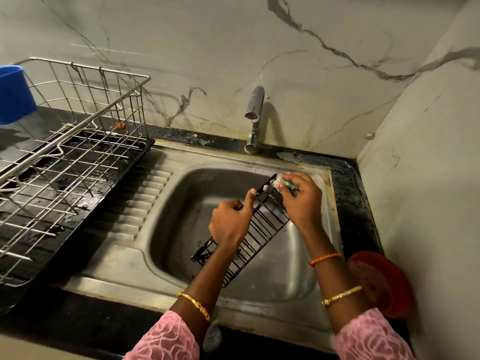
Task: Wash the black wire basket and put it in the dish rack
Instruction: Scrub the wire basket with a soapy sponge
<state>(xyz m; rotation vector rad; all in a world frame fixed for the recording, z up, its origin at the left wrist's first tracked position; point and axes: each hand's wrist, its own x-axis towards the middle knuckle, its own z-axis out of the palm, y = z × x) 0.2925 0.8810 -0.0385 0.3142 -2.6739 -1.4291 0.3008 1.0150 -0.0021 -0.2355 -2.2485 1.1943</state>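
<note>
Head cam here, going left to right: blue cup (15, 94) way over at 9 o'clock, then the steel dish rack (78, 141) on its black drip tray (85, 203), nothing washed in it yet as far as I can see. Middle is the steel sink (155, 209) with the tap (254, 118) at 12 o'clock, no water visibly running. The black wire basket (259, 229) is tilted over the basin at about 5 o'clock; the left hand (231, 222) grips its long edge, I'd guess to steady it and keep that end up. The right hand (301, 201) is clamped on a green scrubber (285, 183) pressed against the far end, so still scrubbing imo. Red lid thing (376, 281) leans at 4 o'clock. Counter's dark stone, wet-looking; walls are veined marble
</note>
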